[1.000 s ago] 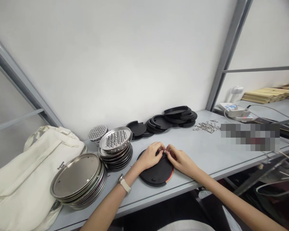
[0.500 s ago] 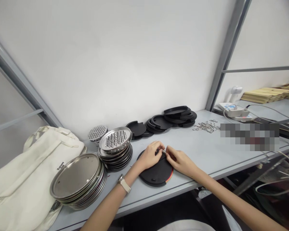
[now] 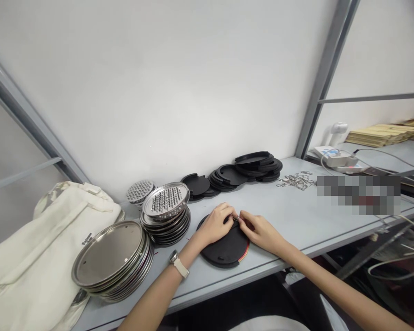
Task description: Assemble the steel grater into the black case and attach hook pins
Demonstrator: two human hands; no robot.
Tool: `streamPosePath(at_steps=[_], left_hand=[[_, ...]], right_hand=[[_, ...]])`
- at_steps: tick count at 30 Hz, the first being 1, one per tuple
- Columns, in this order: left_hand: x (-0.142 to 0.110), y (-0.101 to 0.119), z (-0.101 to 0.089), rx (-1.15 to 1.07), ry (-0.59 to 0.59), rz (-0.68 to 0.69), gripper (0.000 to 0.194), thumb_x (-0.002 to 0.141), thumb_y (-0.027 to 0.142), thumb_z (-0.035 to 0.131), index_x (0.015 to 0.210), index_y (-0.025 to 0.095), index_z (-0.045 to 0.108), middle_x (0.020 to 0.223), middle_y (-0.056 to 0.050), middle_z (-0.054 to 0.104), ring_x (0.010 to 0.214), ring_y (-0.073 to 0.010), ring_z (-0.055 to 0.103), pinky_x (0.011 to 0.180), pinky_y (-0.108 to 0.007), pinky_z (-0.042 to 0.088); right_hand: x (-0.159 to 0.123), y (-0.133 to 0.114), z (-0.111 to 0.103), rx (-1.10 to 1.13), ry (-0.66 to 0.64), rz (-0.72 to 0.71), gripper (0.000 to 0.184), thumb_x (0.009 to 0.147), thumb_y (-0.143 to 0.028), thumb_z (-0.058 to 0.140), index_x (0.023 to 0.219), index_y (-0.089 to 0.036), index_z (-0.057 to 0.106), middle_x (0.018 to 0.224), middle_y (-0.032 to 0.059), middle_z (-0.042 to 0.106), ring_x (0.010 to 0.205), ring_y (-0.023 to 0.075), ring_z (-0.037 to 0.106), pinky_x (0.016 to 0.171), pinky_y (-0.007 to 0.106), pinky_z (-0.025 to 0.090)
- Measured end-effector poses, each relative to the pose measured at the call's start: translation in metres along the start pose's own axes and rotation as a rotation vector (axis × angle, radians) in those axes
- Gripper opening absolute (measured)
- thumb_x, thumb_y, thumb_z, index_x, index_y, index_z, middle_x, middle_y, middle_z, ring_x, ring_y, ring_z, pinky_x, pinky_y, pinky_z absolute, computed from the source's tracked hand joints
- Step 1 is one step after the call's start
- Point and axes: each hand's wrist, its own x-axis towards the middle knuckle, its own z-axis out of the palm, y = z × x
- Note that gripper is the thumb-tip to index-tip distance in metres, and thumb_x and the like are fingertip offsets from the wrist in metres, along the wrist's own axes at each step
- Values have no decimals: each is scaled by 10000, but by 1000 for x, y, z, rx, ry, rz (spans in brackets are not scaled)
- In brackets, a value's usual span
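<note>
A round black disc (image 3: 224,248) with a red and yellow edge lies flat on the grey table (image 3: 296,220) in front of me. My left hand (image 3: 215,225) rests on its far rim, fingers curled. My right hand (image 3: 260,232) meets it from the right. Both pinch a small metal piece (image 3: 235,219) at the disc's far edge; it is too small to name. A watch sits on my left wrist (image 3: 177,264).
Stacked steel plates (image 3: 112,257) and perforated steel discs (image 3: 165,204) stand to the left, beside a white cloth bag (image 3: 31,248). More black discs (image 3: 241,172) line the wall. A pile of metal clips (image 3: 296,180) lies at the right. A further table holds paper stacks (image 3: 382,135).
Both hands have stayed on the disc's far edge; the fingertips have shifted slightly around the small metal piece. The view has barely moved.
</note>
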Motion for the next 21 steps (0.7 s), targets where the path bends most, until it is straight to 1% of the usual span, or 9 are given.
streamPosePath(at_steps=[4,6,9,11,15,17,19,21], left_hand=[[-3,6,0,171,-7,54,141,805,89,419,851,182,515,881,-33,537,873,-174,500,838,-310,388],[-4,10,-1,253,-23,82,101,786,136,471,868,178,513,882,-44,540,864,-192,498,841,-334,378],[-5,14,-2,308,-37,108,137,753,217,544,877,176,505,890,-54,539,867,-213,495,839,-352,371],[-4,14,-2,306,-31,106,139,753,227,555,871,180,499,887,-53,539,867,-216,497,836,-353,369],[-3,11,-2,260,-28,100,87,786,192,528,864,188,489,880,-42,544,863,-207,505,836,-348,370],[-3,10,-2,207,-26,92,169,781,179,539,938,191,478,897,-35,546,881,-203,508,855,-347,372],[-4,9,-2,143,-19,70,305,770,166,547,1054,193,438,906,-31,543,895,-200,510,862,-344,381],[-4,9,-2,94,-20,53,381,768,158,543,1118,195,397,899,-28,537,891,-197,512,852,-338,393]], right_hand=[[0,1,1,-3,14,12,180,898,-281,341,731,-223,373,553,-58,414,475,111,418,501,228,288],[1,2,1,7,15,20,186,894,-281,348,719,-223,363,550,-60,418,473,109,419,503,228,289],[1,3,2,22,15,20,194,893,-289,352,711,-223,357,553,-60,424,476,109,423,507,229,295],[1,3,2,31,18,15,202,899,-301,345,713,-223,356,561,-57,426,483,111,427,513,232,300],[1,1,2,51,13,1,223,914,-327,330,716,-226,345,562,-55,416,484,114,413,515,238,301],[0,1,1,57,6,-2,219,916,-326,328,723,-225,353,562,-53,416,482,113,408,511,238,300],[0,1,1,54,-4,-8,211,912,-316,335,725,-223,364,558,-55,414,476,109,401,506,235,297],[-1,2,1,42,-11,-12,213,907,-305,347,712,-220,363,547,-62,395,468,101,387,500,230,290]])
